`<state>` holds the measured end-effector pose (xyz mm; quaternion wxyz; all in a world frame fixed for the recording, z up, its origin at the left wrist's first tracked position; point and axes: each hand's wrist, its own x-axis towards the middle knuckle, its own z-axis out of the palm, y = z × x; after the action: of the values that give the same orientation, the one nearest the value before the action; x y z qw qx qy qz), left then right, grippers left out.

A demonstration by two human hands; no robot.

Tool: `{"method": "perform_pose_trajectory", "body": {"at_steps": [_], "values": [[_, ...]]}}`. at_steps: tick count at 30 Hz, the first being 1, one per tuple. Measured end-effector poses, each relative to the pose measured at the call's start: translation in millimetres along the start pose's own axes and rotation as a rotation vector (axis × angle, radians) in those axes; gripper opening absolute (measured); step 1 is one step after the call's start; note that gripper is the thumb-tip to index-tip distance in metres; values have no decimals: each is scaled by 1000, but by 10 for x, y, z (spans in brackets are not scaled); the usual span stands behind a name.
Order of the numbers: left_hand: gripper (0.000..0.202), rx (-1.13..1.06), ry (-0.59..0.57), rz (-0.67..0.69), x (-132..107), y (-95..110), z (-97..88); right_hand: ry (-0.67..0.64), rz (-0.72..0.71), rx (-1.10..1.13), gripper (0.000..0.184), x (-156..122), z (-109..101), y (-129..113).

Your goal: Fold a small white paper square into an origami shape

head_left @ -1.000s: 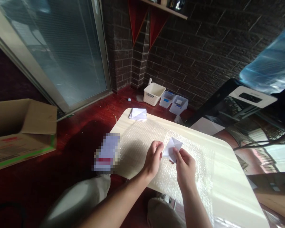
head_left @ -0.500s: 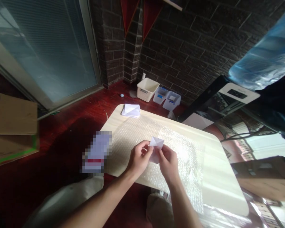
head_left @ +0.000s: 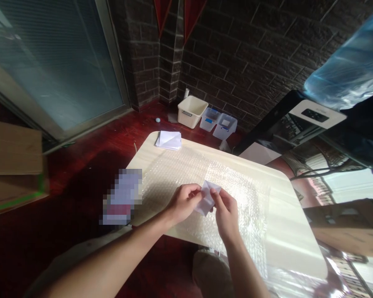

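Paper [head_left: 206,203] turned since half a second ago, now tilted corner-up; looks mid-handling. Left hand [head_left: 183,203] pinching its left edge, right hand [head_left: 227,210] its upper right, over bubble wrap [head_left: 170,176] on tabletop [head_left: 294,219].

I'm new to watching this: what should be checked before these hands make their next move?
1. Right hand grips the folded paper: ok, thumb on top.
2. Left hand on the folded paper: ok, at its left side.
3. Folded paper's edges lined up: cannot tell, too small.
4. Bubble wrap beneath the hands: ok, spread on the table.
5. Paper stack clear of both hands: ok, near the table's far left corner.
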<state>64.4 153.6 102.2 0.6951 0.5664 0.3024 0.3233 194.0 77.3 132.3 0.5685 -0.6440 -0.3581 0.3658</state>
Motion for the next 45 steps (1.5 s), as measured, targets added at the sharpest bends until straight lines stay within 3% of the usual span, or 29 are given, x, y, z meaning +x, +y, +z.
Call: {"method": "perform_pose_trajectory", "body": {"at_steps": [4, 11, 18, 27, 31, 36, 40, 45], "values": [[32, 82, 51, 7, 42, -71, -34, 11, 5, -43, 43, 60, -10, 84], [22, -46, 204, 16, 140, -188, 80, 138, -52, -69, 41, 160, 232, 110], [28, -139, 163, 38, 121, -87, 73, 143, -69, -86, 43, 146, 192, 78], [29, -162, 258, -28, 128, -78, 79, 144, -80, -20, 47, 222, 364, 98], [24, -202, 179, -70, 97, -34, -12, 108, -63, 48, 45, 211, 367, 85], [30, -266, 91, -130, 58, 21, -44, 104, 64, 350, 32, 246, 296, 76], [30, -341, 59, -257, 74, 75, -63, -18, 150, 425, 24, 271, 261, 16], [30, -417, -90, -327, 105, 132, -138, -165, 168, 421, 37, 224, 201, -45]]}}
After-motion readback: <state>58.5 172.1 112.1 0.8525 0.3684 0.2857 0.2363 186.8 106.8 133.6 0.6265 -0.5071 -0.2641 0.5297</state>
